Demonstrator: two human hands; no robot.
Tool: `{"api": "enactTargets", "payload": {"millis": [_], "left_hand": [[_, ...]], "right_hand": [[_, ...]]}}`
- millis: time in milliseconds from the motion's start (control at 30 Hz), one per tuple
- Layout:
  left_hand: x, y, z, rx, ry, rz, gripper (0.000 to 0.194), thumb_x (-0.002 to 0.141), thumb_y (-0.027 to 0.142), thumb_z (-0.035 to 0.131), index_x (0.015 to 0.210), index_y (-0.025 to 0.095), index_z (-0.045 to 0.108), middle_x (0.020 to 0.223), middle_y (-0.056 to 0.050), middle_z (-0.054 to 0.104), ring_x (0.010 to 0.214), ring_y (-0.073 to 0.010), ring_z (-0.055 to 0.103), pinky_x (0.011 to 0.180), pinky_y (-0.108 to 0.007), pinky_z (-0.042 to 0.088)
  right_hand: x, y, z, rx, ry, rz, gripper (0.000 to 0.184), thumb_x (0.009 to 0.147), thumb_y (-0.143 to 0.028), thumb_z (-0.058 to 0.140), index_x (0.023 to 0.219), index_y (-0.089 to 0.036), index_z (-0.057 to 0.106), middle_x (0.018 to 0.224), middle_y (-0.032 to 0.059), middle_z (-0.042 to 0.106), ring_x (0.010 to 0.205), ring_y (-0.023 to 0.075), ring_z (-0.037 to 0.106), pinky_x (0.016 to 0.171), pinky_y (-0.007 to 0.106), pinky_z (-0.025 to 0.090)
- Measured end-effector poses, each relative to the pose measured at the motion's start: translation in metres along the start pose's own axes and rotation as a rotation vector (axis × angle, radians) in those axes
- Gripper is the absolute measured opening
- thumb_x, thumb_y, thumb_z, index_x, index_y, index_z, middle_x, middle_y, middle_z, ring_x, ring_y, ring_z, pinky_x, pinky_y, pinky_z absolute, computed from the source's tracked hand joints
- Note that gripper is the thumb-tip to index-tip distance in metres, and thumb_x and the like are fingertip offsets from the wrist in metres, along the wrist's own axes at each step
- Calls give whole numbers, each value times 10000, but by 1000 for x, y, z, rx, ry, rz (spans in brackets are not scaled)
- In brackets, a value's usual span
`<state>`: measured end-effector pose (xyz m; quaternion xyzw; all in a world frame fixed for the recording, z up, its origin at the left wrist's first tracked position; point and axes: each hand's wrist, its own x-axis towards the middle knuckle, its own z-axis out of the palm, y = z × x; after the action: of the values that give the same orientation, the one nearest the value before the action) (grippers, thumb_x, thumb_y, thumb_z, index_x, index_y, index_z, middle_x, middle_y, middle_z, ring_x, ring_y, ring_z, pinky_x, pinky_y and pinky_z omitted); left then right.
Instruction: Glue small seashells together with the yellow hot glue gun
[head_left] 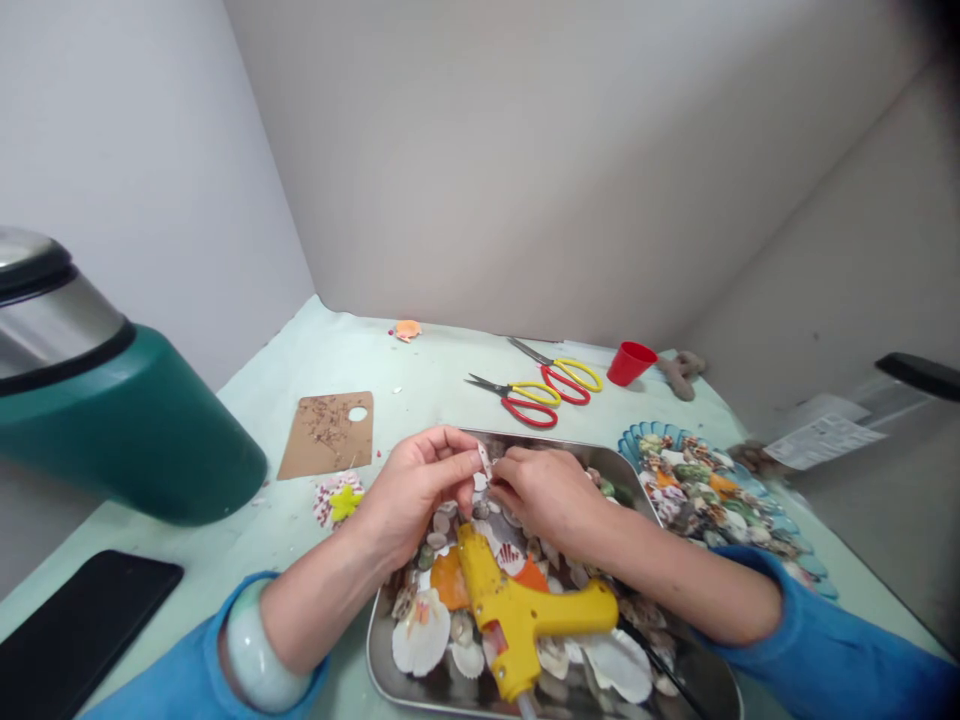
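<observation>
My left hand (pixel 429 478) pinches a small pale shell piece with reddish specks (pixel 485 461) between thumb and fingers, above the tray. Close beside it, my right hand (pixel 551 490) has its fingers curled together, near or touching the piece; what sits in its fingertips is hidden. Under both hands, a metal tray (pixel 373 640) holds many seashells, among them a white scallop shell (pixel 421 640). A yellow hot glue gun (pixel 510 610) lies over the shells, its nozzle pointing up toward my left hand.
Left: a green bottle (pixel 142 430), a black phone (pixel 90 630), brown card (pixel 322 440) and a yellow-flower piece (pixel 345 502). Behind: two scissors (pixel 531 402), a red cup (pixel 630 364) and an orange shell piece (pixel 407 330). Right: a blue shell-filled dish (pixel 637 432) beside the tray.
</observation>
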<state>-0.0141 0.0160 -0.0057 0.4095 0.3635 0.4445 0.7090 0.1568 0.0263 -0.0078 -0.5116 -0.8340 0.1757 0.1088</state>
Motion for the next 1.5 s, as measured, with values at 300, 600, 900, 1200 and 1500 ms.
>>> {"api": "enactTargets", "payload": {"millis": [300,600,900,1200,1500], "left_hand": [[1,1,2,14,12,-28,140,734,215,685,785,147,574,464,47,546,425,-64,471,480,-178,342],[-1,-1,2,77,-64,-71,156,711,236,712,756,146,592,583,39,554,441,-53,467,469,-184,364],[-1,-1,4,152,-118,-131,143,719,226,697,762,135,596,666,-7,618,418,-46,473,452,-179,331],[-2,1,3,90,-189,-202,162,689,242,724,749,137,617,522,28,563,406,-57,487,463,-175,326],[-3,-2,2,121,-243,-194,80,729,183,674,772,151,615,484,40,543,410,-60,460,465,-180,317]], "right_hand": [[-13,8,-25,764,-161,168,196,905,-336,408,869,-180,521,573,-52,437,450,86,344,435,204,307],[-32,8,-31,1424,-218,273,190,862,-373,544,846,-191,490,802,-21,490,467,28,342,349,119,270],[-46,-7,-26,1187,46,304,165,870,-359,571,907,-199,553,467,-81,538,362,45,426,391,146,360],[-49,-17,-25,704,269,109,107,841,-312,608,808,-213,635,615,-29,588,518,97,517,439,192,378],[-52,-17,-22,551,284,-5,66,860,-253,596,833,-236,654,715,-18,637,640,122,594,546,213,440]]}}
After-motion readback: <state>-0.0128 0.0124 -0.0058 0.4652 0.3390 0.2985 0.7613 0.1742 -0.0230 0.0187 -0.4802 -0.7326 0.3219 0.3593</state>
